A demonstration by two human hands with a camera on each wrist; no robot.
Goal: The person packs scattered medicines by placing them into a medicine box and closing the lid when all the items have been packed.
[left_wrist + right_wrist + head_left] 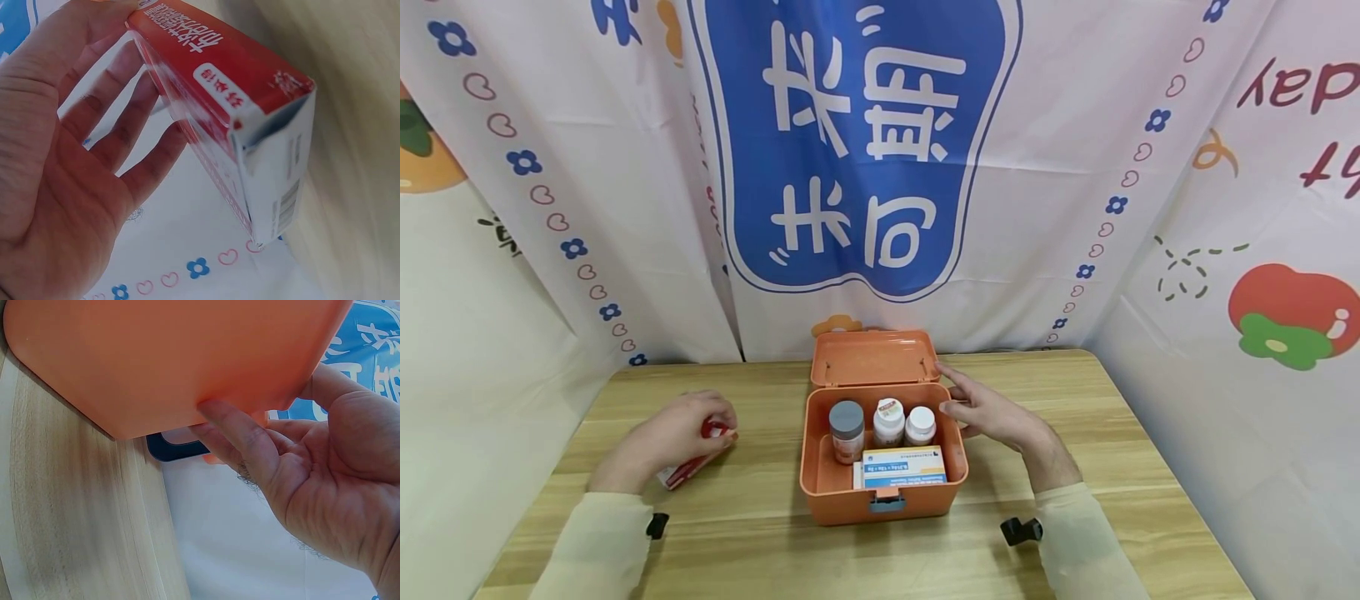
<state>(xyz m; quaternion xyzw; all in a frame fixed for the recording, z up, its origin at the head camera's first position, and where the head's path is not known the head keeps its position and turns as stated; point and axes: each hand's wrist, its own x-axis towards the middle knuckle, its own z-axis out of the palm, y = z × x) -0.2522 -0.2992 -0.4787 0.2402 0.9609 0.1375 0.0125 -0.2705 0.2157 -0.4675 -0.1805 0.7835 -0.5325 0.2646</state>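
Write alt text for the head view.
An open orange storage box holding three bottles and a blue-white carton sits on a wooden table. The right hand touches its side; the left hand grips a red carton.

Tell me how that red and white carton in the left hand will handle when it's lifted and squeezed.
The red and white carton looks like thin card, so it is probably light and would dent under a hard squeeze. Its flat faces should sit steady and not roll. The surface seems glossy, so it may slip a little in the left hand, whose fingers hold it along one long side.
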